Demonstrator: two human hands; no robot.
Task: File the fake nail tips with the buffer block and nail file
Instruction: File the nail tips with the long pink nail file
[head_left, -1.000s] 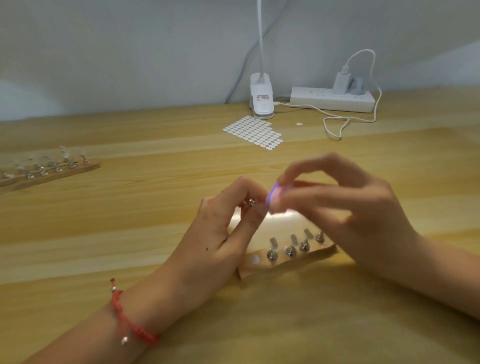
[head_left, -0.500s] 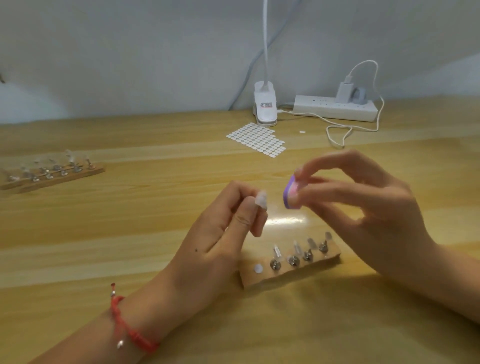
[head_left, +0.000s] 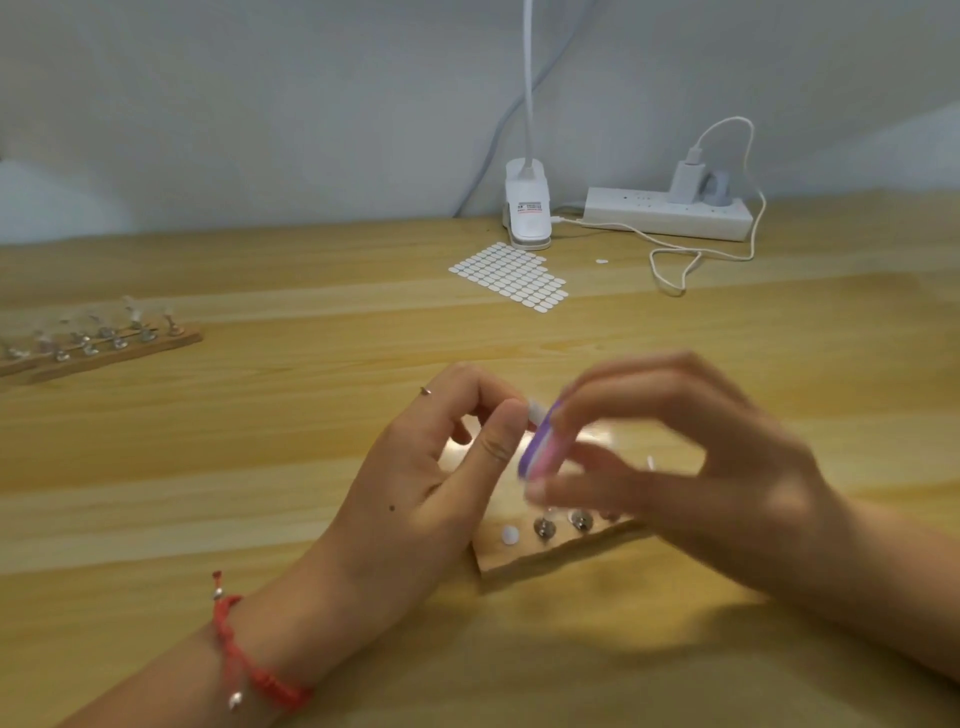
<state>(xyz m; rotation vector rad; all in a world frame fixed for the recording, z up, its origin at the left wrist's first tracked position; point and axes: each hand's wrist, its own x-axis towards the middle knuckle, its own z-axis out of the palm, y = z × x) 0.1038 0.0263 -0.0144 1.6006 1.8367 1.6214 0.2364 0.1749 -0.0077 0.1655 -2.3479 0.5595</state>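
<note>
a: where is there room on the wooden table (head_left: 260, 467)?

b: lots in the left middle and along the bottom of the frame. the back edge meets the wall at the top. the near rack (head_left: 524, 556) sits in the lower middle, right under the hands. the far rack (head_left: 104, 348) is at the left edge, well apart. the sticker sheet (head_left: 511, 278), the white lamp clip (head_left: 527, 213) and the power strip (head_left: 670, 213) are near the top, out of the way

a: what do the hands do?

b: the left hand (head_left: 421, 488) pinches a small fake nail tip (head_left: 536, 408) between thumb and finger, shut on it. a red bracelet (head_left: 249, 660) is on that wrist. the right hand (head_left: 675, 457) is blurry, but its fingers are closed around the buffer block (head_left: 540, 447)

a: where is the tip?

b: in the middle of the frame, above the near rack, not on it. it touches the top end of the block, or is just beside it. i cannot tell which

a: how does the block look?

b: purple on the left face, pink and white next to it. small and smeared by blur

a: which way does it go?

b: its long side runs up and down, leaning a bit to the right at the top. the tip is white and pokes out to the right from the left fingers
</note>
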